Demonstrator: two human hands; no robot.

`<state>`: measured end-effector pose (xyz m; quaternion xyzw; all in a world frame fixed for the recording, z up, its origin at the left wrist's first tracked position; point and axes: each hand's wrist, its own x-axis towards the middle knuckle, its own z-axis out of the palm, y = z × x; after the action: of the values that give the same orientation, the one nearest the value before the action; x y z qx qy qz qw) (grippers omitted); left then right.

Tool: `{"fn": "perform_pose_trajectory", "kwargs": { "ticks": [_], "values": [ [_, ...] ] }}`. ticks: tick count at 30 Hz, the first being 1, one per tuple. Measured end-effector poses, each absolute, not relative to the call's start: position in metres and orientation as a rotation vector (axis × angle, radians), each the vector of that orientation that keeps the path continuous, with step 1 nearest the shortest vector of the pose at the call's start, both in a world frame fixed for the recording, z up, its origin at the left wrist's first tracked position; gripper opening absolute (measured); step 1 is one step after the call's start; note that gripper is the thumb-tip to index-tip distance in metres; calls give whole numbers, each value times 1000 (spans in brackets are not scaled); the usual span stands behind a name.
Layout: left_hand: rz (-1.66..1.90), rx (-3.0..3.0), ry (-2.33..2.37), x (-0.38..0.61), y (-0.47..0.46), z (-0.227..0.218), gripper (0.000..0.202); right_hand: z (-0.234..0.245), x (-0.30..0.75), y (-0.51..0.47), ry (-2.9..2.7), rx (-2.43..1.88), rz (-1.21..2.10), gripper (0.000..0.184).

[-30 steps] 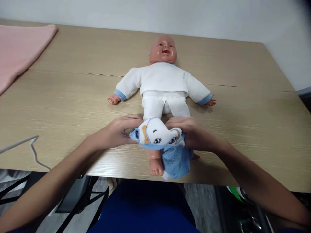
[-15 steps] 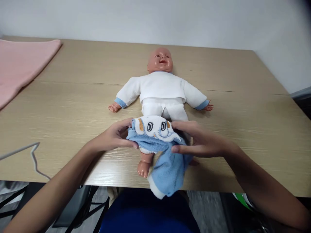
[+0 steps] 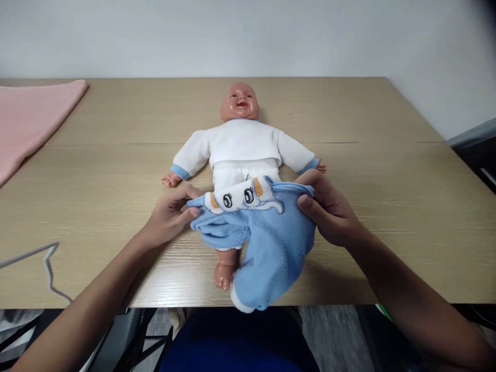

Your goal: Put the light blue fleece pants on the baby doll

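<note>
beside doll's legs [image 3: 225, 258], left hand [image 3: 170, 214], right hand [image 3: 331, 209] apart, forearms [image 3: 96, 290] slanting inward, each grip pinching blue pants [image 3: 279, 235]

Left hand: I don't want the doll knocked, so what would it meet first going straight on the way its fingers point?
The left hand would first meet the blue pants, which it pinches at the waist; beyond them, perhaps the doll, though depth is unclear.

I hold blue pants [image 3: 277, 243] spread wide over a white-clad doll [image 3: 244, 140] lying face-up, one bare foot [image 3: 223, 275] showing below.
</note>
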<state>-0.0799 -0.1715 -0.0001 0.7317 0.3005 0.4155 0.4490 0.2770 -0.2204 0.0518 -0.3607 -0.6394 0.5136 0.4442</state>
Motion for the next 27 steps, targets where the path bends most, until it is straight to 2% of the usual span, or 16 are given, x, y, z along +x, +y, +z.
{"fn": "perform_pose_trajectory", "kwargs": {
  "ticks": [4, 8, 11, 14, 18, 20, 23, 27],
  "values": [
    [1095, 1928, 807, -78, -169, 1, 28, 51, 270, -222, -1542, -983, 1016, 23],
    [1117, 2047, 868, -68, -167, 12, 20, 53, 269, -221, -1598, -1001, 900, 23],
    [1114, 2129, 837, -46, -164, 39, 45, 53, 272, -222, -1644, -995, 859, 21],
    [836, 2086, 680, -11, -160, 72, 64, 51, 274, -224, -1672, -994, 802, 18],
    [212, 1909, 323, 30, -149, 91, 35, 50, 277, -222, -1669, -1028, 756, 24],
    [191, 1818, 226, 38, -140, 85, 35, 51, 280, -219, -1655, -1061, 788, 29],
    [323, 1756, 246, 39, -129, 69, 45, 56, 287, -214, -1687, -1095, 1022, 35],
    [342, 1684, 211, 36, -122, 56, 35, 62, 296, -212, -1957, -1085, 1400, 42]
  ]
}}
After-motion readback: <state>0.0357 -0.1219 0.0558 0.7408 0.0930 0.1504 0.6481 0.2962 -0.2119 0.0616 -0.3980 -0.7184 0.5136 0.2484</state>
